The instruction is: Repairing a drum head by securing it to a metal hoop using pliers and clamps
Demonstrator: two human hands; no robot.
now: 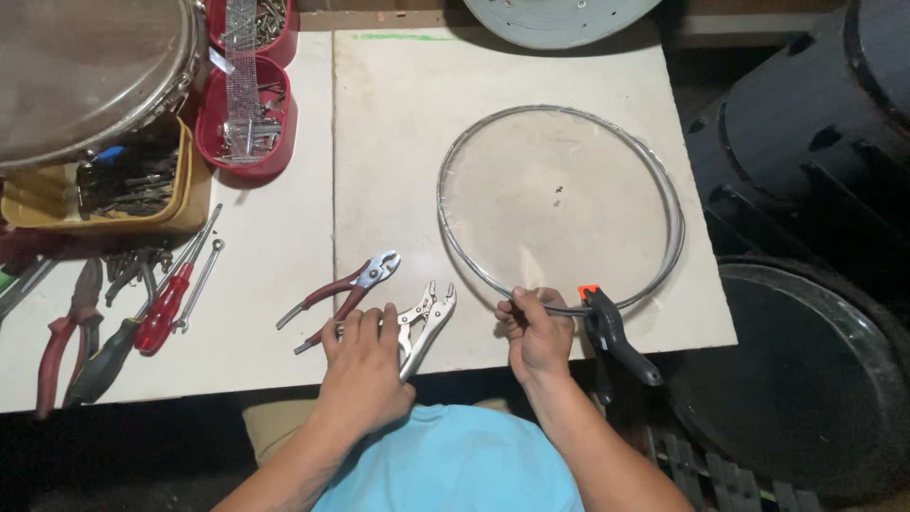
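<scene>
A clear round drumhead with a metal hoop [559, 114] lies flat on the white board [398, 123]. My right hand [536, 332] pinches the hoop's near rim. Just right of it a black spring clamp [611, 332] with an orange tip grips the same rim. My left hand [365, 365] rests on silver locking pliers [428, 320] near the board's front edge, fingers curled over the handles. Red-handled pliers [346, 289] lie just beyond that hand.
At the left lie a red screwdriver [166, 308], a small wrench [201, 280] and more pliers [66, 332]. A yellow tray of tools [180, 204] and red bowls of screws [248, 128] stand at the back left under a drum [85, 66]. Black drum shells [815, 142] stand right.
</scene>
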